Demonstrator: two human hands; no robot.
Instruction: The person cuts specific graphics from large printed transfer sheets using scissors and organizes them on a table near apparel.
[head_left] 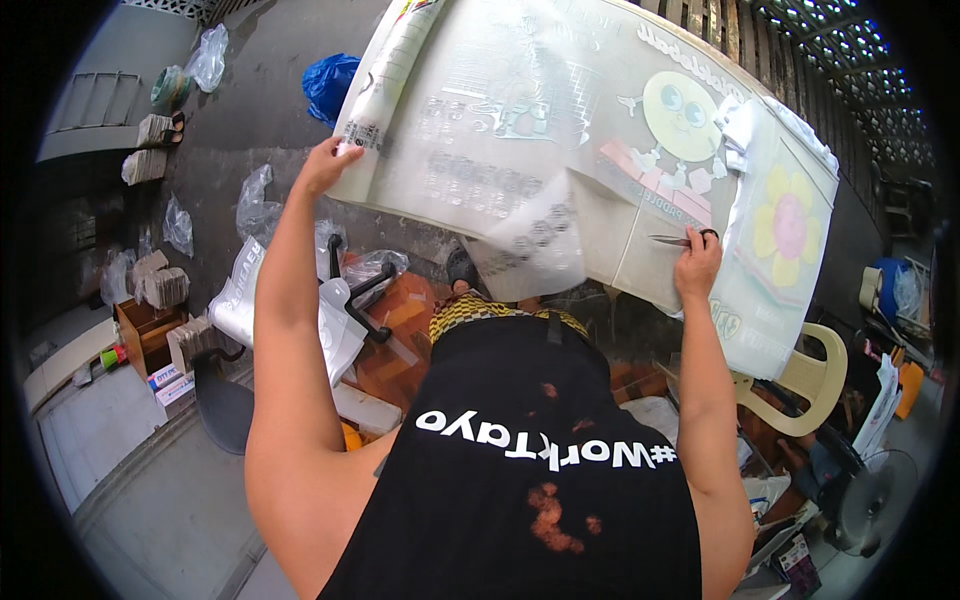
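A large table is covered with a translucent plastic sheet (450, 150), and pale cartoon prints show beneath it. My left hand (322, 168) pinches the near end of a printed plastic roll (400, 75) at the table's left side. Scissors (672, 240) sit in my right hand (698, 265), their blades pointing left over the sheet near the front edge. Between the hands, a loose flap of the clear sheet (530, 240) folds over and hangs off the table's front. White crumpled plastic (738, 130) lies right of the round yellow character print.
A beige plastic chair (815, 380) stands against the table's right end. On the left are a blue plastic bag (328, 88), clear plastic bags (258, 205), a black chair base (355, 290) and paper stacks (160, 285). An electric fan (875, 505) stands at lower right.
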